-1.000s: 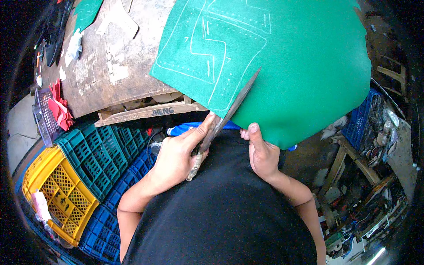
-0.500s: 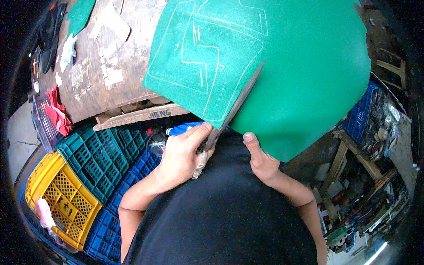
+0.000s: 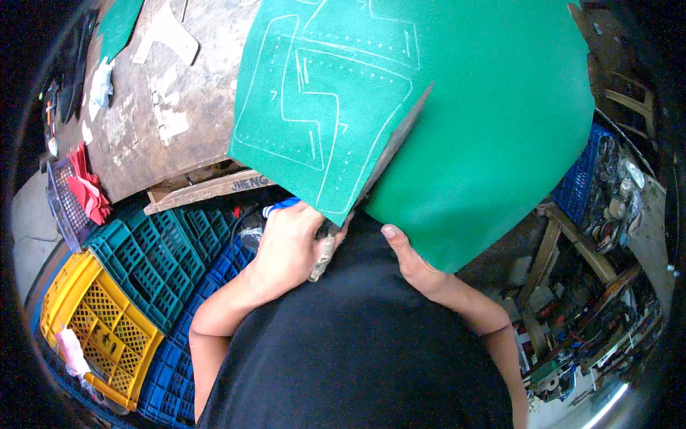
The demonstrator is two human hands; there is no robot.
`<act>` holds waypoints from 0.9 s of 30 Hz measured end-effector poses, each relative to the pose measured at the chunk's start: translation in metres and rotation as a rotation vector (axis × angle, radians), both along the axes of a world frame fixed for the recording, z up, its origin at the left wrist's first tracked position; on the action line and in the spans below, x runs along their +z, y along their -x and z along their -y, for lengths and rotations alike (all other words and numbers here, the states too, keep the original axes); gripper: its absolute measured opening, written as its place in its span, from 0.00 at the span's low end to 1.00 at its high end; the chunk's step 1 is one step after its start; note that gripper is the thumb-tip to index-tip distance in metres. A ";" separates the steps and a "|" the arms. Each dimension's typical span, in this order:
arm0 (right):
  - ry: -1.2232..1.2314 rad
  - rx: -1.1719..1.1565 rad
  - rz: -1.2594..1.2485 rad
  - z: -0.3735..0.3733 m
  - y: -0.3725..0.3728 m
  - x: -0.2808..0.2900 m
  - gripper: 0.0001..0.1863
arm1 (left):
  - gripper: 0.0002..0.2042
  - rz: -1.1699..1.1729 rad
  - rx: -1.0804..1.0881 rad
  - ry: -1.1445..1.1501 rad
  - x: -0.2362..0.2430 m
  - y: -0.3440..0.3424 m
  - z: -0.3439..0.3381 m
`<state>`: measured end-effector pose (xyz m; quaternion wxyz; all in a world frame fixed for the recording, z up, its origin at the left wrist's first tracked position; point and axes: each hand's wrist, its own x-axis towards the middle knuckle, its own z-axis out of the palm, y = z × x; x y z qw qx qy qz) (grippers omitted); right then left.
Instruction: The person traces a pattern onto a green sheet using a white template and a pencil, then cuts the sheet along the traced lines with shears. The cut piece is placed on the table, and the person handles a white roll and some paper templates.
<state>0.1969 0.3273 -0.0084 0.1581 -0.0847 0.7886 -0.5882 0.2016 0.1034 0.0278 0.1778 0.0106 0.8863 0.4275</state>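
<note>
My left hand [image 3: 282,247] is closed round the wrapped handle of a pair of shears [image 3: 401,136]. One long blade points up and to the right, over a green sheet [image 3: 493,121] that looks like leather; the other blade is hidden. The sheet is parted along the blade, and the part left of it carries white outlines and dots. My right hand [image 3: 418,264] grips the sheet's near edge, thumb in sight and fingers hidden beneath.
A worn wooden table [image 3: 200,114] with a white cut-out template [image 3: 168,32] stands ahead on the left. Red pieces [image 3: 89,189] sit by a purple basket [image 3: 64,196]. Teal crates [image 3: 153,264] and a yellow crate [image 3: 107,329] are at left; a wooden frame [image 3: 579,243] stands at right.
The green sheet and my right hand have shifted a little left and toward me. The blade reaches slightly farther up the sheet. My left hand keeps its hold on the shears.
</note>
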 end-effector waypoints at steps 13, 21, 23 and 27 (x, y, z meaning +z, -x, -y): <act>-0.085 0.150 -0.071 -0.002 -0.001 -0.002 0.12 | 0.10 -0.059 -0.029 0.106 -0.001 0.005 0.003; -0.119 0.220 -0.115 -0.002 -0.001 -0.006 0.12 | 0.12 -0.092 -0.008 0.094 -0.001 0.003 0.009; -0.106 0.219 -0.061 -0.001 -0.001 -0.003 0.12 | 0.13 -0.146 -0.015 0.113 0.000 0.004 0.008; -0.182 0.350 0.108 0.000 -0.003 0.007 0.21 | 0.13 -0.144 -0.005 0.113 0.006 0.008 0.007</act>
